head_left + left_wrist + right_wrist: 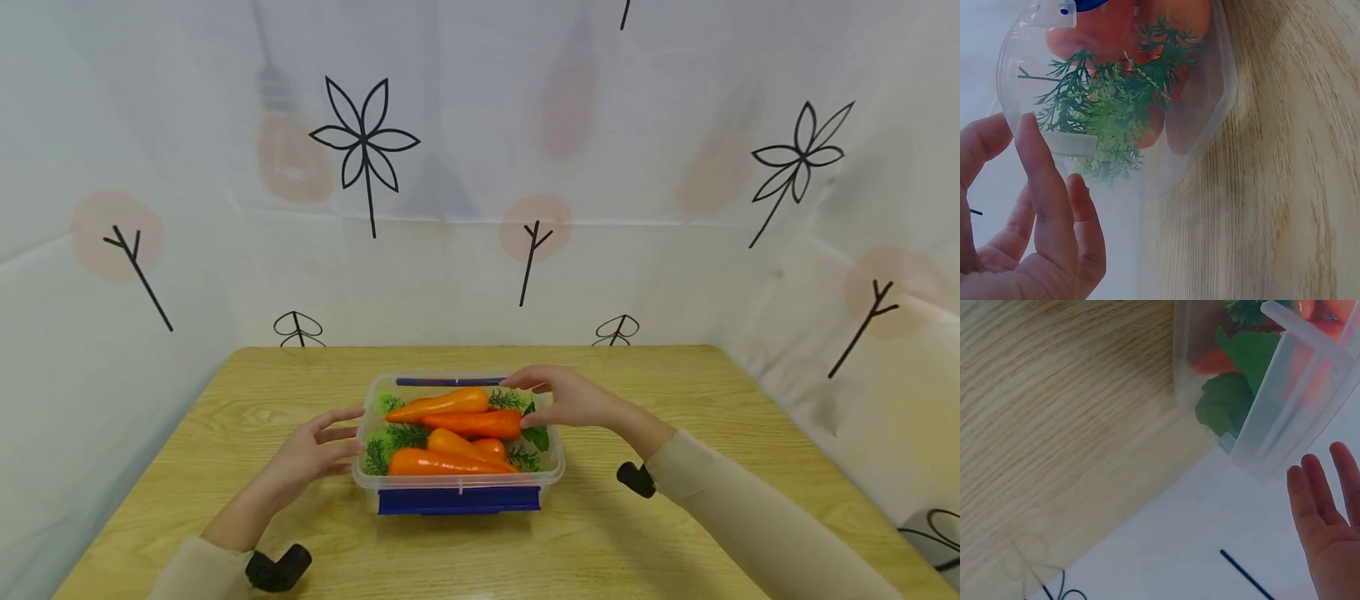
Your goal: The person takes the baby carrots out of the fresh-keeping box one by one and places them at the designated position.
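Observation:
A clear plastic food container [459, 482] with blue clips stands at mid-table. Several orange carrots [453, 463] lie in it among feathery green sprigs [405, 435] and a broad green leaf [536, 437]. Whether a clear lid covers them I cannot tell. At the container's left side is my left hand [307, 454], fingers extended; in the left wrist view its fingertips [1027, 125] meet the rim. My right hand [573, 398] reaches over the right back corner. Its fingers [1313, 478] look loosely extended beside the rim in the right wrist view, holding nothing.
The container rests on a light wood-grain table [285, 383]. Behind and to both sides hangs a pale cloth [457, 275] printed with flowers and twigs. A black wrist device [277, 568] sits at the left sleeve, another [636, 480] at the right.

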`<state>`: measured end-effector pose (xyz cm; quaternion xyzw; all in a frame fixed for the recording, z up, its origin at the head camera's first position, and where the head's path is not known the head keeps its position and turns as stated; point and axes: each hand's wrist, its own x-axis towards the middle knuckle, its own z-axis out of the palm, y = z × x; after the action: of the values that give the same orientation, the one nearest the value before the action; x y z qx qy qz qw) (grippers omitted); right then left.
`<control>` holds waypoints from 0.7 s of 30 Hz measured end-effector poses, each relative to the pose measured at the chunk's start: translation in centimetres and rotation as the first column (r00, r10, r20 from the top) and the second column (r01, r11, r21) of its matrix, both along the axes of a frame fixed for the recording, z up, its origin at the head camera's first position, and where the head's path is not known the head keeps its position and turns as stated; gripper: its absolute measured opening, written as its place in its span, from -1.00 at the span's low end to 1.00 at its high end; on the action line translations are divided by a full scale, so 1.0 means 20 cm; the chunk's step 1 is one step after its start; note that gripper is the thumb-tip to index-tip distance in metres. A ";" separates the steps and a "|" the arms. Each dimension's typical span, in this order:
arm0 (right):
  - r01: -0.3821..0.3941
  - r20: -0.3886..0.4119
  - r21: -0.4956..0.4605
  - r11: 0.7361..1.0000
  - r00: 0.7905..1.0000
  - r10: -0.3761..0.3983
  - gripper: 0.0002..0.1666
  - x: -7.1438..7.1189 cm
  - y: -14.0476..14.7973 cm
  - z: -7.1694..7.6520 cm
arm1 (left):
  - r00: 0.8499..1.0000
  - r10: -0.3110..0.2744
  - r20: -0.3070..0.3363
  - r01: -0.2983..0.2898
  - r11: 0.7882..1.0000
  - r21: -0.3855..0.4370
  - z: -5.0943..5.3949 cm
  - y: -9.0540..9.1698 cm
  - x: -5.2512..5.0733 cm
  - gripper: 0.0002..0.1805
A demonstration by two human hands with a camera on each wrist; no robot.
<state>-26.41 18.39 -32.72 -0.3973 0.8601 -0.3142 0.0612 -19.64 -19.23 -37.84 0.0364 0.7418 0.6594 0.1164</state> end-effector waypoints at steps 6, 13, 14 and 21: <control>-0.063 0.047 0.042 0.997 0.997 0.061 -0.41 -0.03 -0.03 -0.01 | 1.000 -0.001 0.005 0.001 1.000 0.004 0.00 0.00 -0.01 -0.28; -0.120 0.065 0.099 0.988 0.991 0.114 -0.42 -0.05 -0.07 -0.03 | 1.000 0.000 0.003 0.000 1.000 -0.005 -0.01 -0.01 -0.02 -0.27; -0.120 0.065 0.108 0.987 0.991 0.114 -0.43 -0.06 -0.08 -0.03 | 1.000 0.000 0.003 0.000 1.000 -0.005 -0.01 -0.01 -0.02 -0.27; -0.144 0.034 0.192 0.971 0.990 0.140 -0.52 -0.08 -0.11 -0.05 | 1.000 -0.002 0.004 0.001 1.000 0.007 -0.02 -0.01 -0.02 -0.27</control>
<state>-27.93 16.20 -33.69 -0.4468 0.8553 -0.2276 0.1304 -20.06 -19.41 -38.21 0.0360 0.7391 0.6621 0.1183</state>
